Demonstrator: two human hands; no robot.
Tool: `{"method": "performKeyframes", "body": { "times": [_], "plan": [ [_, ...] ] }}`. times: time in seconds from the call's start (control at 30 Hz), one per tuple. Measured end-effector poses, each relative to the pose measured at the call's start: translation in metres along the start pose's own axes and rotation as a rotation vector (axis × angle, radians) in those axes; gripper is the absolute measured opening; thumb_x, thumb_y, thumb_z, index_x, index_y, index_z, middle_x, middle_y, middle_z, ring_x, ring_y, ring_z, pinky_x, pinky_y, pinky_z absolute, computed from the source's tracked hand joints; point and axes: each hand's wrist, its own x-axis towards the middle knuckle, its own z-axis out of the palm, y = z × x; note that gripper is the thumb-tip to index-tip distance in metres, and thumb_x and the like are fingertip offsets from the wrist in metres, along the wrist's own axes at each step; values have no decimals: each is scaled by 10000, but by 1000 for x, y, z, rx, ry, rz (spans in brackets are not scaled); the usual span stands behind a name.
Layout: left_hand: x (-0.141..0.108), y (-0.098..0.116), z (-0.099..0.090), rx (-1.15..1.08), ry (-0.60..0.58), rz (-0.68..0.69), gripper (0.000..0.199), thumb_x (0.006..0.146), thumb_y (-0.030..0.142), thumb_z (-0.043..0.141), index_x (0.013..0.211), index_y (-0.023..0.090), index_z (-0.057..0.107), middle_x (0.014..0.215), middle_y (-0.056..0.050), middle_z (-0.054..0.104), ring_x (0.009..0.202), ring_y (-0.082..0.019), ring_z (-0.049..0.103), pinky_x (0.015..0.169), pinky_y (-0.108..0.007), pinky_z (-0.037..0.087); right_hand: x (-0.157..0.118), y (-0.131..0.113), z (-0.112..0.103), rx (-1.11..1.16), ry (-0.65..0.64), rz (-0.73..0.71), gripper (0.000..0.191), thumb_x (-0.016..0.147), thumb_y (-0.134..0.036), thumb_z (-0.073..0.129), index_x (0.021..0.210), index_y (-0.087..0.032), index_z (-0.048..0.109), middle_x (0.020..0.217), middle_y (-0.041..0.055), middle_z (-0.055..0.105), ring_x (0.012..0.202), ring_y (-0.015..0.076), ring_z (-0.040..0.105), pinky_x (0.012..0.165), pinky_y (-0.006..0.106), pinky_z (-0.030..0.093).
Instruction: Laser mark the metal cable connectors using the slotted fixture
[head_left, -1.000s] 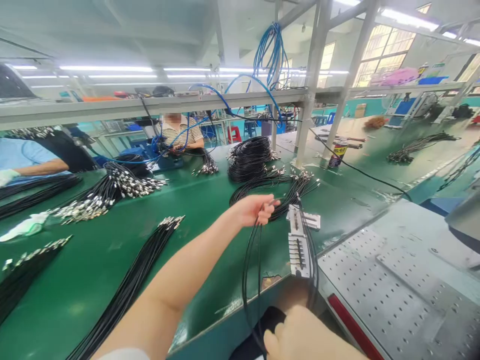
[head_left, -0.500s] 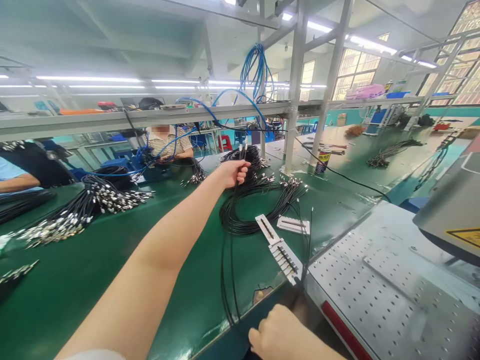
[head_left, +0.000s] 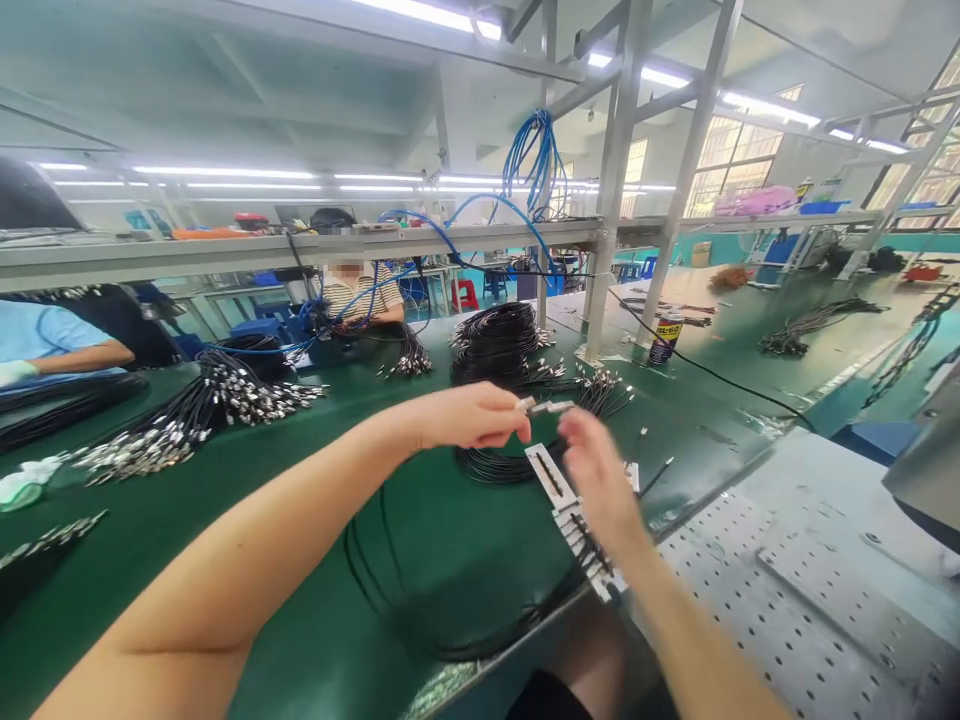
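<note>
My left hand (head_left: 491, 415) is closed on the ends of black cables, whose light connectors (head_left: 529, 404) stick out toward the right. The cables hang in a loose loop below it. Close beside those connectors is my right hand (head_left: 596, 465), blurred, with thumb and fingertips drawn together near the tips; whether it grips them I cannot tell. Under my right hand lies a white slotted fixture (head_left: 550, 475) with black cable parts in its lower section. A coiled stack of black cables (head_left: 495, 345) stands behind my hands on the green table (head_left: 300, 520).
A perforated metal plate (head_left: 795, 590) lies at right under a grey machine head (head_left: 926, 490). Cable bundles (head_left: 247, 385) lie at left. A spray can (head_left: 665, 338) stands by the frame posts. A person in a striped shirt (head_left: 360, 295) sits across; another person's arm (head_left: 82, 355) shows at left.
My left hand has come down and nearer with the cables, their connectors now pointing right. My right hand has risen from the table's front edge to meet them. The view has shifted slightly.
</note>
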Motion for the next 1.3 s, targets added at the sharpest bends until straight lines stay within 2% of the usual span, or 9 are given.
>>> {"method": "performKeyframes", "body": {
  "times": [0.07, 0.27, 0.37, 0.47, 0.67, 0.83, 1.0, 1.13, 1.3],
  "plan": [
    [7, -3, 27, 104, -35, 18, 330, 884, 378, 375, 815, 130, 581, 524, 44, 417, 482, -73, 364, 481, -196, 327, 23, -5, -19, 107, 72, 23, 483, 906, -464, 336, 1334, -239, 336, 1315, 74, 451, 1188, 199, 432, 999, 399, 348],
    [43, -2, 88, 279, 115, 158, 268, 887, 276, 343, 794, 141, 555, 712, -20, 574, 610, -116, 473, 563, -218, 355, 42, -8, -19, 161, -113, 213, 520, 822, -573, 434, 1208, -232, 498, 1208, 63, 549, 1135, 214, 479, 995, 394, 342],
    [57, -9, 100, 286, 189, 153, 215, 858, 275, 412, 743, 152, 546, 662, 2, 561, 595, -114, 474, 559, -216, 345, 35, 17, -29, 244, -44, 354, 463, 875, -528, 317, 1138, -217, 537, 1109, 64, 595, 1019, 197, 553, 886, 363, 433],
    [63, -25, 92, 214, 312, 117, 162, 813, 247, 465, 719, 153, 558, 661, 14, 549, 629, -113, 488, 588, -210, 364, 12, 62, -54, -85, -121, 436, 364, 885, -339, 318, 1125, -190, 547, 1018, 91, 602, 841, 190, 593, 741, 335, 472],
    [44, -39, 41, -46, 473, 145, 264, 867, 345, 366, 975, 172, 534, 651, 27, 529, 512, -79, 468, 525, -194, 385, -42, 132, -78, -1088, -642, 32, 740, 599, 47, 461, 1246, -311, 481, 1297, 107, 419, 1008, 261, 483, 705, 317, 402],
    [26, -38, 20, 93, 593, 104, 250, 846, 317, 418, 966, 154, 565, 541, 53, 435, 456, -67, 372, 463, -185, 300, -34, 127, -67, -1194, -719, -278, 351, 700, -13, 464, 952, -213, 605, 1232, 122, 471, 1057, 260, 434, 722, 333, 346],
    [26, -54, 13, 41, 638, -22, 193, 801, 246, 465, 755, 133, 615, 561, 34, 458, 457, -56, 373, 444, -184, 296, -26, 126, -68, -1134, -895, -504, 192, 714, -19, 489, 757, -186, 573, 848, 68, 584, 859, 207, 487, 739, 336, 295],
    [33, -62, 18, -271, 575, -78, 169, 814, 223, 466, 720, 128, 569, 594, 13, 511, 466, -55, 447, 433, -170, 359, -12, 114, -70, -1125, -775, -611, 161, 735, -30, 479, 724, -172, 555, 663, 33, 531, 704, 175, 452, 784, 334, 279],
    [56, -56, 42, -515, 258, -210, 185, 851, 254, 449, 737, 123, 516, 690, -61, 624, 559, -113, 592, 400, -166, 365, -1, 39, -30, -1028, -490, -686, 169, 806, -113, 441, 693, -176, 550, 652, 53, 502, 666, 186, 397, 679, 339, 256]
  ]
}}
